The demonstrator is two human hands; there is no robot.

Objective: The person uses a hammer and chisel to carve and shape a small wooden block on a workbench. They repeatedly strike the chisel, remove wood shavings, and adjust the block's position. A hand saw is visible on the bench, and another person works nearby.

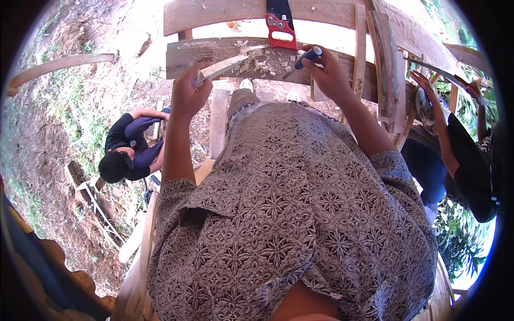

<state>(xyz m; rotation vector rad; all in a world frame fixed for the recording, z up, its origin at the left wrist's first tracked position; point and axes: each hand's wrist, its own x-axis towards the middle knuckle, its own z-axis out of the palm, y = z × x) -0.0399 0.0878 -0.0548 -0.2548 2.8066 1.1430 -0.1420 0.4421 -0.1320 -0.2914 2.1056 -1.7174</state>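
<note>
My left hand [191,92] is closed round the near end of a pale wooden stick [224,67], which slants up to the right over a plank [195,52]. In my right hand [331,75] is a dark-handled chisel [308,58], its thin blade pointing down and left near the plank's edge. The blade is apart from the stick. Small wood chips [262,65] lie scattered on the plank between my hands. Just beyond them, a handsaw [280,33] with a red handle lies across the planks.
One person [131,142] crouches on the ground to the left. At the right another person [455,134] in dark clothing reaches toward a long thin blade-like piece. Upright boards [386,69] lean beside the bench at the right. A loose plank [64,65] lies far left.
</note>
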